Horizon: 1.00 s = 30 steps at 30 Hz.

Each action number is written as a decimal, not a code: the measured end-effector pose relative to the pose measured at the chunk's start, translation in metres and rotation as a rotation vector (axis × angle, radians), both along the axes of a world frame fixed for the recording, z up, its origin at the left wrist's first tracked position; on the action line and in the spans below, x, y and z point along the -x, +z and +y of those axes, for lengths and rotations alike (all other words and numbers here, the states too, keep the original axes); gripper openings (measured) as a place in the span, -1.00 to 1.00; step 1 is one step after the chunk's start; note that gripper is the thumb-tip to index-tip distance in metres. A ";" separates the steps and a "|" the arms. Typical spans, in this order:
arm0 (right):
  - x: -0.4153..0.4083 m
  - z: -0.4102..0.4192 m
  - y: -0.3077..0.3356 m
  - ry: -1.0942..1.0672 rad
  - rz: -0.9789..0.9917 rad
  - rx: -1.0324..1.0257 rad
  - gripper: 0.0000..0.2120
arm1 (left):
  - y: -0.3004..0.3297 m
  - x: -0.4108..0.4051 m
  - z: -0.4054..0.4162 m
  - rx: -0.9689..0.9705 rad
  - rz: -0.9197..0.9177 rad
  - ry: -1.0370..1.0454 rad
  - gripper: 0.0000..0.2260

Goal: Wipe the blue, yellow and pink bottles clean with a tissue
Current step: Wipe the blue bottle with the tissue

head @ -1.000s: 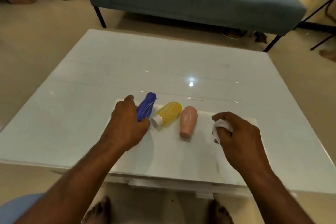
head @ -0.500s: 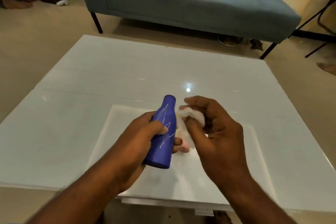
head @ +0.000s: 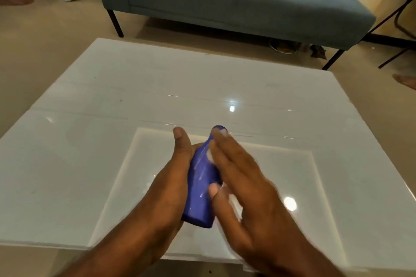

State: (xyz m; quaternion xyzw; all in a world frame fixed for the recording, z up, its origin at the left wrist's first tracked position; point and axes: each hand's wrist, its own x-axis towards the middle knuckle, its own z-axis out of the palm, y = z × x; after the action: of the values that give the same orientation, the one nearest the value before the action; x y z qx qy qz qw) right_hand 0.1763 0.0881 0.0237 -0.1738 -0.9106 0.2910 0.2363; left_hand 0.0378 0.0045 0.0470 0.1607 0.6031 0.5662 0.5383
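Blue bottle (head: 199, 189) lies between both hands' fingers (head: 227, 153).

The right hand (head: 243, 182) has flattened against the blue bottle (head: 201, 189), now lifted higher in the left hand (head: 171, 184).

A glossy white worktop (head: 112, 141), square, fills the middle of the view and reflects ceiling lights as bright spots. On its near half, toward six o'clock, lies a flat pale rectangular mat (head: 292, 175), its long edge parallel to the worktop's front edge. The worktop stands on a beige floor (head: 45, 40).
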 end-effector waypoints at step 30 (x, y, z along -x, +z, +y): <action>0.000 0.013 -0.014 0.043 0.112 -0.211 -0.67 | -0.005 0.001 0.001 -0.037 0.042 0.029 -0.25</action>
State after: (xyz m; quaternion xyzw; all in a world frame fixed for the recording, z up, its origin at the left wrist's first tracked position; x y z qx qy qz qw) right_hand 0.1767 0.1010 0.0099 -0.1120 -0.9251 0.2078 0.2974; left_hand 0.0369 0.0054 0.0418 0.1736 0.6060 0.5815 0.5143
